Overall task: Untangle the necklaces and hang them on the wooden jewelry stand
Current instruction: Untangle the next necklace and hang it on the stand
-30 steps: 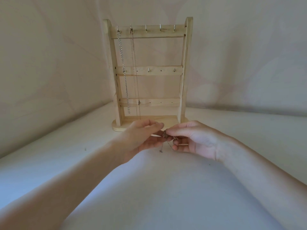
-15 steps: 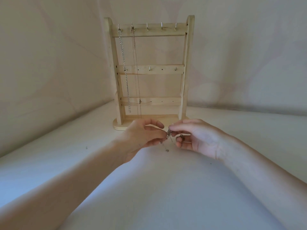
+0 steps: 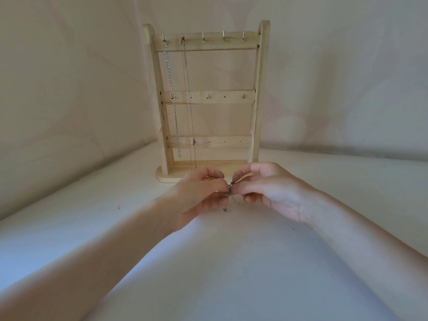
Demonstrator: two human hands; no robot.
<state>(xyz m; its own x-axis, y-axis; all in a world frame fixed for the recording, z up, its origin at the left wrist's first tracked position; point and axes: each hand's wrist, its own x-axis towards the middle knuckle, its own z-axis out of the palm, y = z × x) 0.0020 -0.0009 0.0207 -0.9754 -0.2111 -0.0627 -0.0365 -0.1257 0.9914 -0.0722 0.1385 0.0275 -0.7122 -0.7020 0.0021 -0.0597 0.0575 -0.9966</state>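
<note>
The wooden jewelry stand [image 3: 206,100] stands upright at the back of the pale counter [image 3: 92,228], close to the cloth-draped wall [image 3: 69,77], its rounded base just beyond the fingertips. Open counter lies to the left and right of the stand and wide in front of the forearms; the far edge meets the wall right behind the stand.

The left hand [image 3: 199,200] and right hand [image 3: 268,193] meet just in front of the stand's base, held above the counter. Both pinch a thin tangled necklace [image 3: 230,193] between thumb and fingertips, the knot sitting where the two hands touch. A short end with a small clasp [image 3: 225,210] dangles below the hands, and a fine loop trails under the right fingers.

On the stand, a thick silver chain [image 3: 172,100] hangs from the leftmost top hook and a fine chain [image 3: 188,100] from the second hook, both reaching low toward the base. The three top hooks [image 3: 223,39] to their right are free, with a clear way up to them above the hands
</note>
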